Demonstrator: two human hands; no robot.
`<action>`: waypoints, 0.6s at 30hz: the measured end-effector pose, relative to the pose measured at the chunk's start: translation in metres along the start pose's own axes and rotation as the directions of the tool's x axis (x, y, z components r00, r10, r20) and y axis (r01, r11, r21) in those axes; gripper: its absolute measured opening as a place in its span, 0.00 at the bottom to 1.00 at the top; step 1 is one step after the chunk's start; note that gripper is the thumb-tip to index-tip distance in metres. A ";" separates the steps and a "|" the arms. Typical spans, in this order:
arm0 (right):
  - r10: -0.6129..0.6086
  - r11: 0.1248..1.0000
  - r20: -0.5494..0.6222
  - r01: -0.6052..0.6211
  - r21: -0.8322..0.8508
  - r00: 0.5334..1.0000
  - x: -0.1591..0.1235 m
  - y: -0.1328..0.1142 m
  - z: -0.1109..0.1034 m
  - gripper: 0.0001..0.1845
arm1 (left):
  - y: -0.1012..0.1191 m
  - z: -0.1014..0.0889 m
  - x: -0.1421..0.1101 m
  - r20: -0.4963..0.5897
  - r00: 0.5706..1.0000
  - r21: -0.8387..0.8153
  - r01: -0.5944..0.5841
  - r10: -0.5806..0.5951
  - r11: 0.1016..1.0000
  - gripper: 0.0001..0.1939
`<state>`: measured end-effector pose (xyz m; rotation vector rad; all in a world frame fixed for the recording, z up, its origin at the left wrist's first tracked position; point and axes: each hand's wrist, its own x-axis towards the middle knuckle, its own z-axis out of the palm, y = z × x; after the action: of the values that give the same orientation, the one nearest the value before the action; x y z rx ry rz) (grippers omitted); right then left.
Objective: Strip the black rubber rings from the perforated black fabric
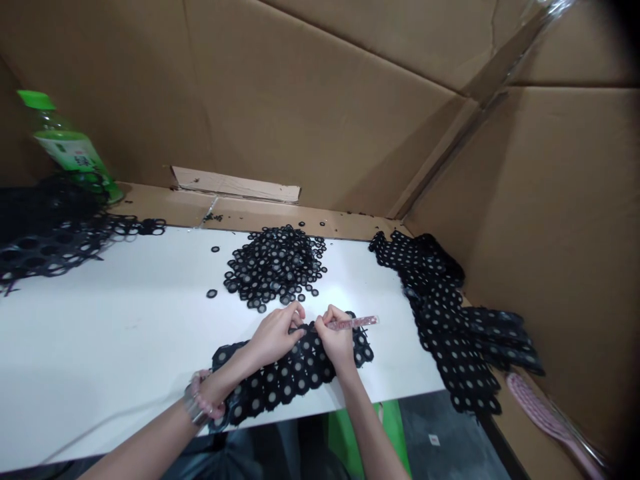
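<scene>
A strip of black lace (293, 373) lies on the white table (100, 340), near its front edge, with its long axis rising from front left to back right. Both hands rest on its far edge. The left hand (273, 337) is closer to the strip's middle, and the right hand (337, 340) is nearer its back right end. The left arm (150, 437) reaches in at a slant from the front left, wearing a beaded bracelet (205, 393) and a metal bracelet (195, 407) at the wrist. The right arm (373, 433) comes up almost straight. The left fingers (297, 317) curl closed in a small pinch at the lace edge. The right hand is mostly closed around a glittery pink pen (353, 323), whose tip points toward the left hand.

Behind the strip on the table sits a pile of black lace rings (275, 267). A heap of dotted black lace (445, 320) lies to the table's right.
</scene>
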<state>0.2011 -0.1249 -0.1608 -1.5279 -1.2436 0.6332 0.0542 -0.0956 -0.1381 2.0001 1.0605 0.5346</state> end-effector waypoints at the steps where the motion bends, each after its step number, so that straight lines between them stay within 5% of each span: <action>1: 0.001 1.000 0.001 -0.001 -0.004 1.000 0.000 0.000 0.000 0.14 | 0.001 0.000 0.000 0.000 1.000 -0.001 0.003 -0.003 1.000 0.07; 12: -0.088 0.987 0.069 0.096 -0.129 0.994 -0.004 -0.004 0.004 0.15 | -0.006 0.009 0.001 -0.087 0.996 -0.179 -0.029 0.013 0.983 0.10; 18: 0.053 0.990 -0.029 -0.049 0.131 0.998 0.001 0.000 -0.004 0.15 | -0.008 0.000 0.004 0.042 0.998 -0.119 -0.030 0.036 0.992 0.05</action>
<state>0.2046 -0.1253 -0.1589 -1.4598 -1.1197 0.7070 0.0529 -0.0899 -0.1443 1.9194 0.9485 0.5557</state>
